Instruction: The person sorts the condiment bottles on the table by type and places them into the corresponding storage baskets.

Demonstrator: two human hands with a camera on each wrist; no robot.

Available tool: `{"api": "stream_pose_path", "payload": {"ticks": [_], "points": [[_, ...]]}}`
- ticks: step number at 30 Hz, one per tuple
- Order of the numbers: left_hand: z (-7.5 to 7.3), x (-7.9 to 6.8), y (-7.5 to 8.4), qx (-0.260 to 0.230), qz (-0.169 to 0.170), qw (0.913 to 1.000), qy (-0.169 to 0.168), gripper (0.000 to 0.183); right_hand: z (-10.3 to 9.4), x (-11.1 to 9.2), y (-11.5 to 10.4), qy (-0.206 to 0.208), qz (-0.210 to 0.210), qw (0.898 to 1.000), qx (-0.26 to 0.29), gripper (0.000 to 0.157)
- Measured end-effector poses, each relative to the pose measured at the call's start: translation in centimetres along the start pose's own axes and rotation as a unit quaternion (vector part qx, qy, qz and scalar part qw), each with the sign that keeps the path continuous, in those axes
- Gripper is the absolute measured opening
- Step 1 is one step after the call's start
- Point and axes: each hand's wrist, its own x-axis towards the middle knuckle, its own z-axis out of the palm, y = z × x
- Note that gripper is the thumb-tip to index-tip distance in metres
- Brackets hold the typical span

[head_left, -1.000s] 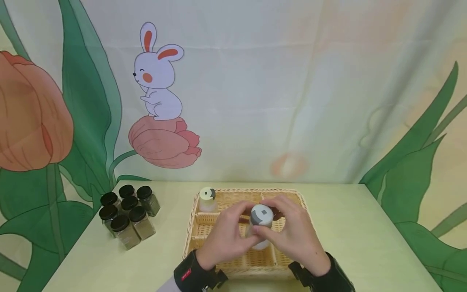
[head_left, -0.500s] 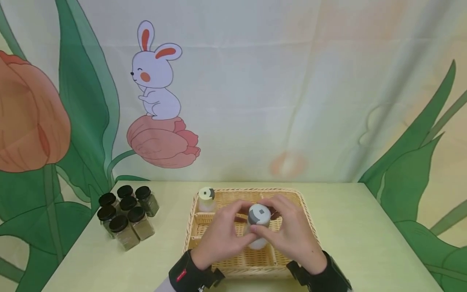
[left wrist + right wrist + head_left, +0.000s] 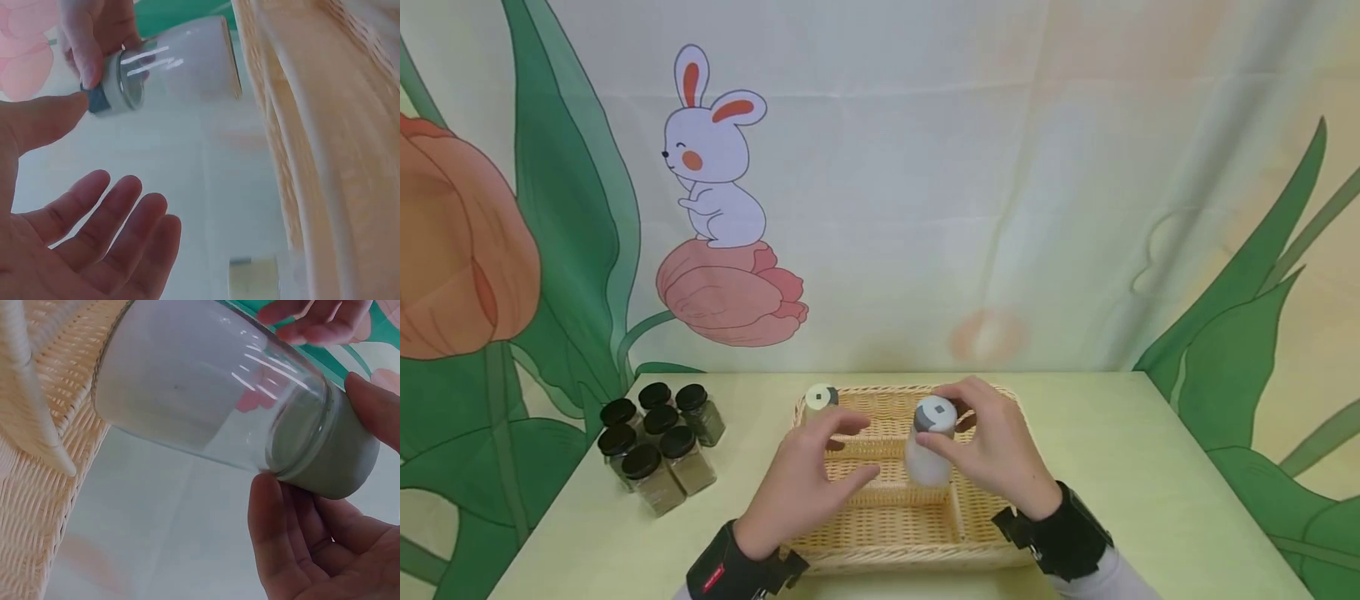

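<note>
My right hand [image 3: 1000,446] grips a clear glass jar [image 3: 928,462] by its grey-and-white lid [image 3: 937,412], over the wicker basket [image 3: 880,557]. In the right wrist view the thumb and fingers pinch the lid of this jar [image 3: 187,387], which holds white contents. My left hand [image 3: 801,479] is off the jar, to its left, with fingers spread and nothing between them. The left wrist view shows its fingers [image 3: 150,250] apart from the jar. A second jar with a pale yellow lid [image 3: 821,397] stands in the basket's back left compartment, partly hidden by my left hand.
Several square spice jars with black lids [image 3: 679,442] stand together at the table's left. Wicker dividers [image 3: 895,497] split the basket into compartments. Behind the table [image 3: 1120,483] hangs a cloth [image 3: 880,167] printed with a rabbit and tulips.
My left hand has let go of the jar and moved left, its fingers opening. My right hand keeps hold of the lid, and the jar has shifted slightly up in the head view.
</note>
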Motion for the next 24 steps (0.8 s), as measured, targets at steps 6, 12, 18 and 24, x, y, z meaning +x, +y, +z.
{"api": "stream_pose_path", "payload": {"ticks": [6,12,18,24], "points": [[-2.9,-1.5,-2.1,0.097,-0.014,0.9945,0.035,0.05,-0.1,1.0,0.4,-0.015,0.013,1.0,-0.021,0.046],[-6.2,-3.5,-4.9,0.183,-0.01,0.9796,0.084,0.05,0.0,2.4,1.1,-0.019,0.026,0.999,-0.017,0.043],[-9.6,-5.1,-7.0,0.239,-0.02,0.9638,0.116,0.052,0.0,3.8,2.1,-0.015,0.043,0.999,-0.016,0.042],[-12.3,-6.6,-8.7,0.253,-0.07,0.9566,0.127,0.055,0.0,5.1,2.7,-0.022,0.07,0.997,-0.027,0.043]]}}
